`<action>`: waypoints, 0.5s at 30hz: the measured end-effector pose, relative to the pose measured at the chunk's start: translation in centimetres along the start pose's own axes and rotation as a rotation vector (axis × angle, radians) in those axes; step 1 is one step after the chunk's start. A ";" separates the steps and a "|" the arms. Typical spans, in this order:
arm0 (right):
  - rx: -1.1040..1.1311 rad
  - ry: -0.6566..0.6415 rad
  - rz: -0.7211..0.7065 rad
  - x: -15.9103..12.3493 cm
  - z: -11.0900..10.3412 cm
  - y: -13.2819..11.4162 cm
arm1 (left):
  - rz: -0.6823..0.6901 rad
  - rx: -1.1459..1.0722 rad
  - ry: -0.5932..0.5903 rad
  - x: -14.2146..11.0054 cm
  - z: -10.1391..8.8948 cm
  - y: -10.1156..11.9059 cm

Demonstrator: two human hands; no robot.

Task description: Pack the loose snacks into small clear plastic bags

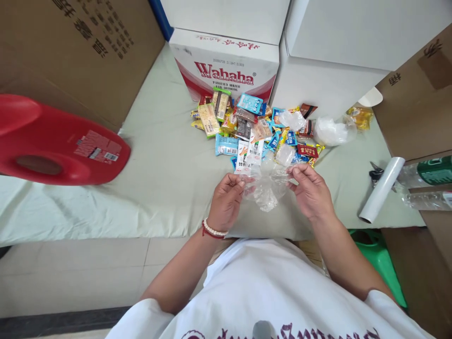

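Observation:
A thin clear plastic bag (267,194) is stretched between my two hands, just above the table's near side. My left hand (228,195), with a beaded bracelet at the wrist, pinches one side of it. The other side is pinched between the thumb and fingers of my right hand (310,189). Just beyond the bag lies a heap of small wrapped snacks (243,127) in many colours. Crumpled clear plastic (332,131) rests on the right part of the heap, with smaller crumpled pieces nearer the middle.
A Wahaha water carton (226,66) and white boxes (339,33) stand behind the snacks. On the left is a big red jug (63,141). A white roll (382,190), scissors (375,174) and clear bottles (427,200) lie at right. A green stool (383,263) is below.

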State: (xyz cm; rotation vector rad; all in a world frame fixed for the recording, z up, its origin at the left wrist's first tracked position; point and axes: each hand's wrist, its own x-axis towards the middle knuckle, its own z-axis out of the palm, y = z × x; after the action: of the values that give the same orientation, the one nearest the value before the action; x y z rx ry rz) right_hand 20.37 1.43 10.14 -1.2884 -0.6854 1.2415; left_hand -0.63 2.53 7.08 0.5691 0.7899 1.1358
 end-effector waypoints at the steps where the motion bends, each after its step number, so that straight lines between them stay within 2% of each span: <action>1: 0.023 -0.001 0.000 -0.1 -0.2 -0.3 | 0.008 -0.009 0.003 0.1 0.2 0.1; 4: 0.042 0.018 -0.031 -1.1 -1.1 -1.5 | 0.065 0.021 0.074 -0.1 0.8 0.9; 6: -0.040 0.025 -0.058 -2.3 -2.0 -2.4 | 0.097 0.111 0.100 -0.9 0.8 2.2; 8: -0.165 -0.005 -0.046 -3.6 -3.1 -3.6 | 0.071 0.252 0.030 -2.1 0.4 4.1; 10: -0.262 -0.063 0.013 -4.2 -4.3 -4.5 | -0.007 0.400 -0.091 -2.7 -0.2 6.1; 12: -0.312 -0.121 0.085 -3.5 -5.2 -4.6 | -0.072 0.519 -0.158 -1.9 -1.0 7.3; 13: -0.320 -0.139 0.106 -2.5 -5.5 -4.1 | -0.088 0.561 -0.144 -1.0 -1.4 7.4; 15: -0.321 -0.146 0.103 0.3 -5.6 -2.3 | -0.114 0.611 -0.010 1.6 -2.2 6.7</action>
State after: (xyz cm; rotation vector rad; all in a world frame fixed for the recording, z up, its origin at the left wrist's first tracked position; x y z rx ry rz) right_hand 26.28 0.31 10.97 -1.5202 -0.9634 1.3572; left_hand -5.86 6.31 10.31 1.0196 1.1537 0.7758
